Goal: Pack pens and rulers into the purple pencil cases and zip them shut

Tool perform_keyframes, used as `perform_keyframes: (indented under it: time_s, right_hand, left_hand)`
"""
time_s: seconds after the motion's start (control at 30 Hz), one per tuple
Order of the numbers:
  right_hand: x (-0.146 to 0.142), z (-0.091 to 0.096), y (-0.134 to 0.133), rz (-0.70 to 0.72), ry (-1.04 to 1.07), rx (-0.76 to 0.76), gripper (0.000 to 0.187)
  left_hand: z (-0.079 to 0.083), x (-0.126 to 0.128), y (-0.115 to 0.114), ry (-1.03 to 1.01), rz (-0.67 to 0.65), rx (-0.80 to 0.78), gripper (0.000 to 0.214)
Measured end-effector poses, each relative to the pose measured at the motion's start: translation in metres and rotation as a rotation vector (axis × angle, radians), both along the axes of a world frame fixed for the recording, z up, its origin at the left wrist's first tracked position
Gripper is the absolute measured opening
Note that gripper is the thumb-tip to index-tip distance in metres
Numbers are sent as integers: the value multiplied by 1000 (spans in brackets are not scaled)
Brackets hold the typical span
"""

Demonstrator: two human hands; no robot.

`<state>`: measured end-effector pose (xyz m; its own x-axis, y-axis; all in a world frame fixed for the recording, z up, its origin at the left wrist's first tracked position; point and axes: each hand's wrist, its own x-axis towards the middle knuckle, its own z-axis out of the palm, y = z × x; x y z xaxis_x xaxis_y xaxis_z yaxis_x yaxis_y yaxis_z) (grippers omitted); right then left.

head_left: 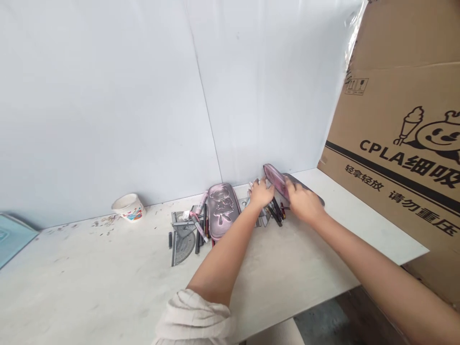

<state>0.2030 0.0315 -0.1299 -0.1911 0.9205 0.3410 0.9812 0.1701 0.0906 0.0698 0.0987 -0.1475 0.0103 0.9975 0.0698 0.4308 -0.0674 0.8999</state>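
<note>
My right hand (304,201) grips a pink-purple pencil case (276,179), tilted up on its edge near the wall. To its left, my left hand (261,194) reaches down over a small pile, fingers apart; whether its fingertips touch anything is hidden. Dark pens (276,211) and clear rulers (265,218) lie below and between the hands. A second pencil case (223,211) with an embossed figure lies flat, partly behind my left forearm. Beside it are a clear protractor (185,247), pink-white markers (199,225) and several dark pens. Another dark, flat case (305,184) lies behind my right hand.
A paper cup (128,207) with a colourful print stands on the white table (108,278) to the left. At the far left lies a light blue item (16,237). A large cardboard box (398,115) rises at the right, beyond the table's edge. A pale wall runs along the back.
</note>
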Motion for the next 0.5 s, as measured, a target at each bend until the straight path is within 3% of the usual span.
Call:
perform_keyframes:
  time_s: [0.17, 0.33, 0.4, 0.5]
  right_hand:
    - [54, 40, -5, -98, 58, 215, 64]
    - [92, 91, -34, -228, 492, 531, 62]
    - [99, 94, -40, -252, 672, 561, 61]
    - [105, 75, -34, -256, 857, 477, 62]
  left_hand:
    - [3, -6, -2, 4, -5, 65, 44]
    - [10, 7, -5, -106, -71, 27, 37]
    - [13, 17, -10, -166, -151, -15, 34]
    - [16, 30, -21, -264, -317, -64, 32]
